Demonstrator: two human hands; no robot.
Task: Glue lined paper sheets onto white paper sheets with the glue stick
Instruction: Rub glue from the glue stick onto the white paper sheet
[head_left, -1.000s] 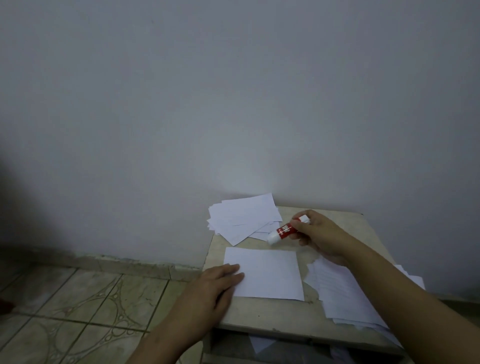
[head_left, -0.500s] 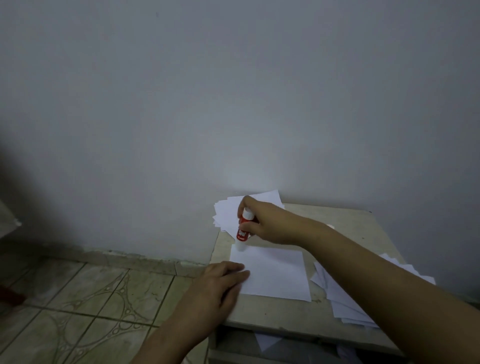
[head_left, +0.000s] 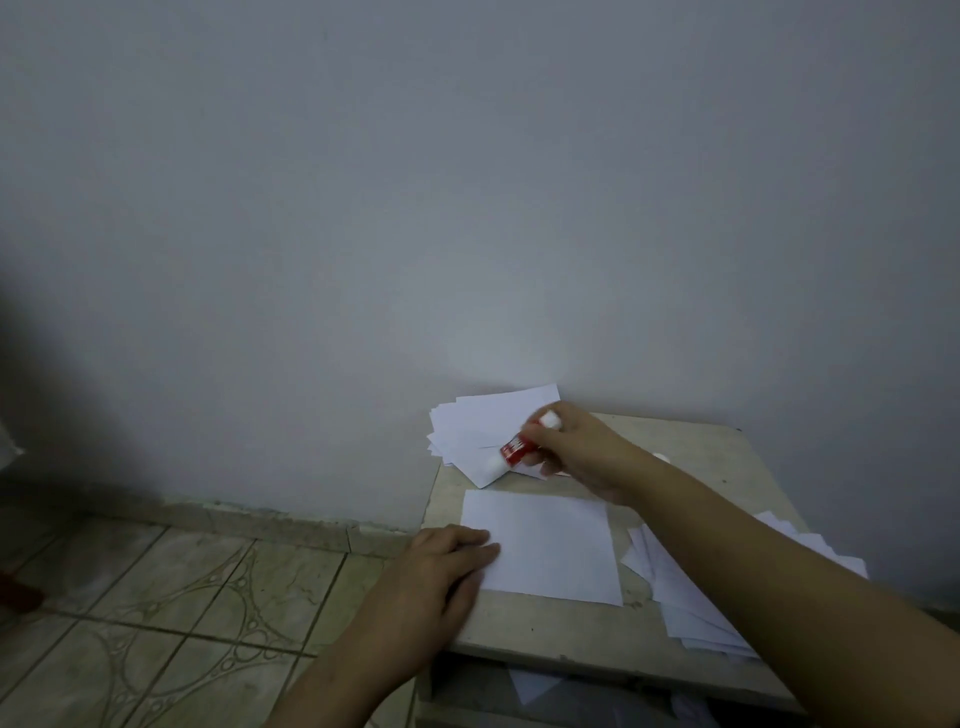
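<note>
My right hand (head_left: 582, 447), fingers clenched round the glue stick (head_left: 511, 451), has swung back off the white sheet (head_left: 545, 545) toward the far pile (head_left: 488, 426); gluing seems paused. My left hand (head_left: 441, 566) lies flat, pinning the sheet to the counter (head_left: 701, 457).

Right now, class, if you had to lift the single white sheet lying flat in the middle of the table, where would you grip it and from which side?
Pinch the white sheet at its near right corner, coming from the table's front edge. It lies flat, the left hand pins its left edge, and the right hand with the glue stick crowds the far side.
</note>
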